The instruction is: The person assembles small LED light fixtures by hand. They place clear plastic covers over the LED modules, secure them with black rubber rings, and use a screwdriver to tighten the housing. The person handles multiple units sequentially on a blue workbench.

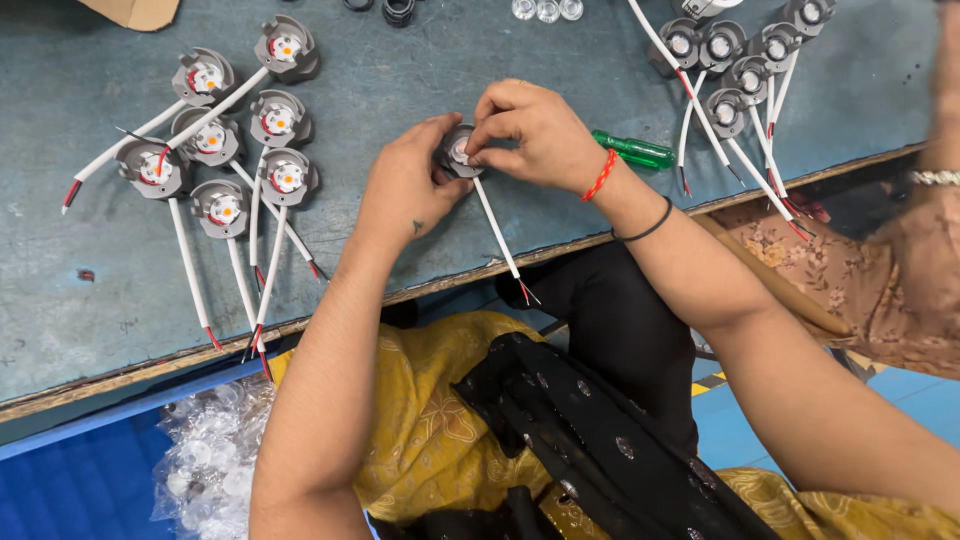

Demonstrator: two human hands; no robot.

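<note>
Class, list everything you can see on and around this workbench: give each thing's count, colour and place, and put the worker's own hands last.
Grey round lamp modules with white leads, left: seven, bench left.
Grey round lamp modules, right: about six, bench top right.
Green-handled screwdriver: one, behind right wrist.
Clear small lenses: three, top edge.
Clear plastic bag of parts: one, below the bench, left.
Blue-grey worktable: one.
Grey lamp module in hand: one, centre.
Left hand: grips the module.
Right hand: fingertips on the module's top.
</note>
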